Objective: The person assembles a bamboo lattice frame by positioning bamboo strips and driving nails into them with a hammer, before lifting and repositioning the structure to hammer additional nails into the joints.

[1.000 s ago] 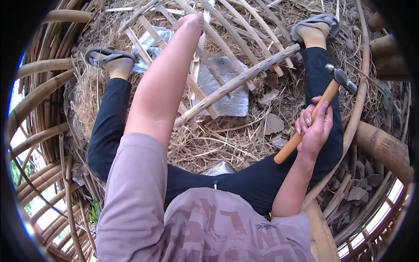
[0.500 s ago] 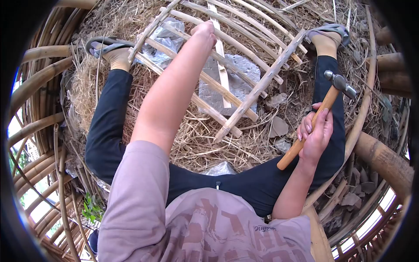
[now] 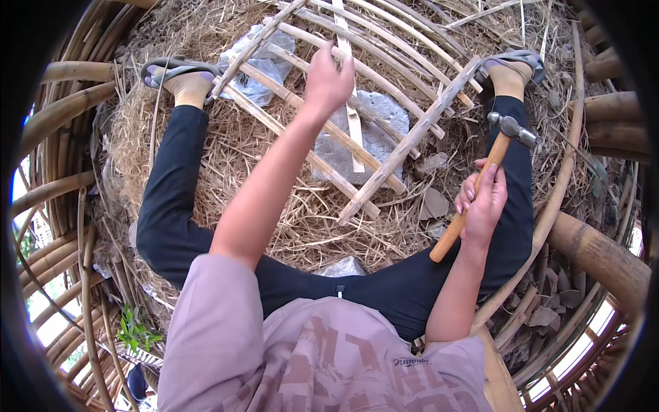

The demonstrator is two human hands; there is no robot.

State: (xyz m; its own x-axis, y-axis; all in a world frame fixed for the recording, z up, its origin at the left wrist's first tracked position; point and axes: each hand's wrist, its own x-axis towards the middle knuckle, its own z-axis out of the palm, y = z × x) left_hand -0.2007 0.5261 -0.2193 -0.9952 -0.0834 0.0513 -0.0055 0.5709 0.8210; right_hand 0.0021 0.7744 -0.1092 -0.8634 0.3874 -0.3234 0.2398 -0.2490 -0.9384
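My right hand [image 3: 483,206] is wrapped around the wooden handle of a hammer [image 3: 509,129], its metal head raised above my right shin. Over the straw lies a ladder-like frame of wooden slats [image 3: 410,144] joined by rails at both ends. My left hand [image 3: 329,82] is over the middle of this frame, thumb and fingers apart, with nothing visible in it; whether it touches a slat I cannot tell. A pale, flat wooden strip [image 3: 355,130] runs crosswise to the slats, close to that hand.
A grey stone slab [image 3: 388,117] lies under the frame. Clear plastic [image 3: 255,62] sits at its left end. My sandalled feet [image 3: 189,77] flank the frame. Thick bamboo poles [image 3: 597,250] and curved canes surround me. Broken shards [image 3: 434,204] lie on the straw at right.
My left hand has come off its closed hold near the pale strip, moved slightly toward me, and its fingers have spread. The hammer has shifted a little left in the view.
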